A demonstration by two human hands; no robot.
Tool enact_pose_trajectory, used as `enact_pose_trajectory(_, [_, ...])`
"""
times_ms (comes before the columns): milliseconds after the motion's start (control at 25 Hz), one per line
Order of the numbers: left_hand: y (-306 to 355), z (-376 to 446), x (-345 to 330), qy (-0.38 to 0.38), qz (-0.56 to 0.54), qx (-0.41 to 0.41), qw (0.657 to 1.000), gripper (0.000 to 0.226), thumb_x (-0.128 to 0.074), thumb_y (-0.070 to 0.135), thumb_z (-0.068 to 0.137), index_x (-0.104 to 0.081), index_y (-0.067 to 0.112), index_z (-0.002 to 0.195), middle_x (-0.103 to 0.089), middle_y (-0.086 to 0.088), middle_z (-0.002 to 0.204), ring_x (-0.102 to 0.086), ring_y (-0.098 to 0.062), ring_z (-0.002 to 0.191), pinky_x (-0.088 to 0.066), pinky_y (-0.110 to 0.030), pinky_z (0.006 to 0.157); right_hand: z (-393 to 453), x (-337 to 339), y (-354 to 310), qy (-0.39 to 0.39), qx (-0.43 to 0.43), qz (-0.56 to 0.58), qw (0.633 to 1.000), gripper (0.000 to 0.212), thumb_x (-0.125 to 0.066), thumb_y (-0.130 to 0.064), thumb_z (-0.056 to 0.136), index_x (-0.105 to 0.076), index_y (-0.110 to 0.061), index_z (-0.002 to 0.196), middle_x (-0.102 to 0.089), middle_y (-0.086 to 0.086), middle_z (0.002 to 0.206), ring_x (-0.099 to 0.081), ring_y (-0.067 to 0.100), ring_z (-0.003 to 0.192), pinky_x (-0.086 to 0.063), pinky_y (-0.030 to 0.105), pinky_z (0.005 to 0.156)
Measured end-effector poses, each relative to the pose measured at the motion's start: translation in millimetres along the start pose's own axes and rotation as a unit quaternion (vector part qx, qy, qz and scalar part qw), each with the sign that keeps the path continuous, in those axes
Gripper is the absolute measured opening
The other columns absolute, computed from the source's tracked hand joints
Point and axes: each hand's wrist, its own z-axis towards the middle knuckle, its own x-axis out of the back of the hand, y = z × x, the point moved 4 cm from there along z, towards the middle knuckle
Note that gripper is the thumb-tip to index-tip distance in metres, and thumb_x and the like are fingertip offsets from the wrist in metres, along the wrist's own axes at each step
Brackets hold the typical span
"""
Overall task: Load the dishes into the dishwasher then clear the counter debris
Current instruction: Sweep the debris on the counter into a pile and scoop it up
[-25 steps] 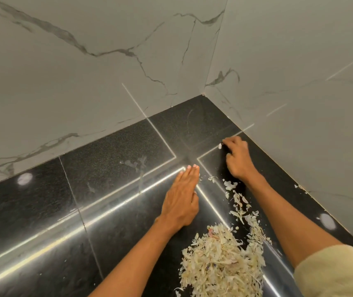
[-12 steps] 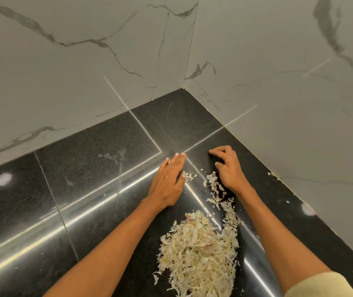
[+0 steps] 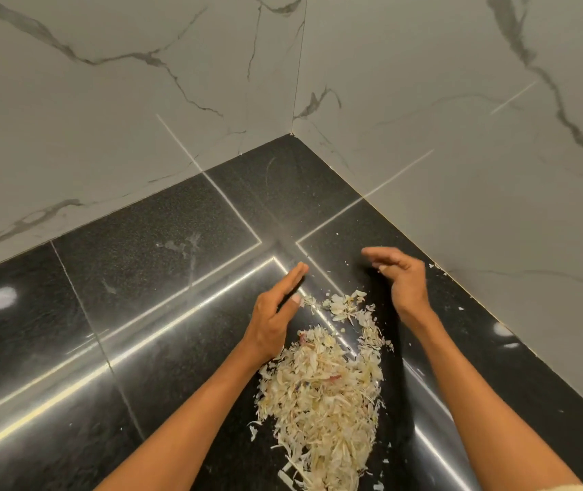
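Both hands were up on edge over the black counter (image 3: pixel 148 264), flanking the far end of the peelings. The left hand (image 3: pixel 273 315) stood with fingers straight and together, thumb near the first scraps, holding nothing. The right hand (image 3: pixel 401 278) faced it, fingers loosely bent inward, also holding nothing, and whether it touched the counter I couldn't tell. The pile of pale peelings (image 3: pixel 321 391) lay between the two forearms, thick toward the near edge and thinning toward the hands. A few stray flakes (image 3: pixel 437 267) sat by the foot of the marble wall (image 3: pixel 495 207), just beyond the right hand.
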Motion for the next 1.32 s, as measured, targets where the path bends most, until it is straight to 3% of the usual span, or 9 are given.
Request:
enact_pose_trajectory(80, [-3.6,-0.9,-4.4,0.003,0.038,0.005,0.999,0.054,-0.045,0.028,0.099,-0.04,0.014,0.151,-0.042,0.009,0.153,-0.036,0.001,0.142,-0.029,-0.025,0.118,5.9,3.5,10.0,0.039,0.004,-0.027,0.999,0.054,-0.043,0.019,0.086,-0.072,-0.021,0.109,-0.068,0.0,0.12,-0.061,0.016,0.114,-0.047,0.036,0.106])
enact_pose_trajectory(280, [-13.8,2.5,-8.1,-0.005,0.146,0.009,0.989,0.057,-0.036,0.044,0.099,-0.035,0.027,0.153,-0.037,0.014,0.156,-0.03,0.003,0.143,-0.026,-0.032,0.119,-45.9,-38.8,15.8,-0.094,0.053,-0.054,0.993,0.043,-0.044,-0.004,0.085,-0.071,-0.017,0.116,-0.067,-0.009,0.117,-0.058,0.008,0.115,-0.046,0.037,0.103])
enact_pose_trajectory(480, [-22.2,-0.1,-14.1,-0.025,0.196,0.019,0.98,0.058,-0.027,0.053,0.098,-0.031,0.037,0.154,-0.031,0.017,0.159,-0.024,-0.008,0.149,-0.023,-0.047,0.122,-87.4,-47.4,15.7,-0.168,0.025,0.052,0.984,0.046,-0.043,0.003,0.081,-0.071,-0.003,0.117,-0.073,0.005,0.116,-0.065,0.021,0.114,-0.052,0.034,0.099])
enact_pose_trajectory(560, [-23.4,0.1,-13.0,-0.023,0.198,0.024,0.98,0.057,-0.026,0.054,0.098,-0.031,0.039,0.153,-0.031,0.017,0.159,-0.024,-0.009,0.149,-0.024,-0.049,0.121,-84.8,-33.6,11.6,-0.125,0.017,0.053,0.991,0.046,-0.041,0.009,0.085,-0.072,-0.007,0.115,-0.073,0.004,0.116,-0.066,0.018,0.113,-0.052,0.032,0.099])
enact_pose_trajectory(760, [-18.3,-0.7,-13.6,-0.017,0.189,0.007,0.982,0.056,-0.03,0.049,0.099,-0.036,0.033,0.152,-0.034,0.016,0.158,-0.028,-0.005,0.147,-0.028,-0.049,0.119,-37.8,62.5,40.4,0.158,-0.031,-0.076,0.984,0.055,-0.043,0.014,0.088,-0.068,-0.025,0.119,-0.063,0.0,0.132,-0.055,0.016,0.122,-0.042,0.038,0.112])
enact_pose_trajectory(920, [-18.6,2.4,-12.6,-0.011,0.198,0.002,0.98,0.057,-0.031,0.047,0.097,-0.038,0.033,0.152,-0.037,0.016,0.156,-0.032,-0.006,0.145,-0.028,-0.048,0.12,-10.2,97.4,53.0,0.098,0.003,-0.245,0.965,0.058,-0.046,0.014,0.084,-0.059,-0.008,0.135,-0.053,0.008,0.143,-0.042,0.024,0.136,-0.026,0.029,0.115])
enact_pose_trajectory(1040, [-21.0,1.4,-13.6,-0.009,0.205,-0.005,0.979,0.054,-0.033,0.043,0.098,-0.038,0.034,0.151,-0.039,0.015,0.155,-0.033,-0.006,0.145,-0.027,-0.046,0.121,-16.3,79.9,50.5,0.071,0.011,-0.264,0.962,0.06,-0.046,0.014,0.083,-0.056,-0.006,0.139,-0.049,0.007,0.148,-0.037,0.021,0.138,-0.021,0.025,0.113])
enact_pose_trajectory(1240, [-18.7,1.2,-16.8,0.001,0.203,-0.01,0.979,0.054,-0.035,0.04,0.097,-0.04,0.033,0.15,-0.04,0.013,0.155,-0.034,-0.006,0.144,-0.026,-0.04,0.121,-68.7,34.4,34.6,-0.078,0.105,-0.179,0.975,0.048,-0.043,0.008,0.086,-0.076,-0.016,0.112,-0.071,-0.006,0.115,-0.06,0.009,0.111,-0.042,0.022,0.097])
enact_pose_trajectory(1320, [-19.3,2.7,-15.8,0.004,0.205,-0.01,0.979,0.055,-0.033,0.041,0.096,-0.041,0.032,0.15,-0.041,0.013,0.154,-0.035,-0.006,0.143,-0.027,-0.039,0.121,-65.8,55.8,34.7,0.017,0.093,-0.149,0.984,0.049,-0.04,0.002,0.079,-0.078,-0.014,0.105,-0.072,-0.005,0.11,-0.062,0.012,0.108,-0.046,0.028,0.097])
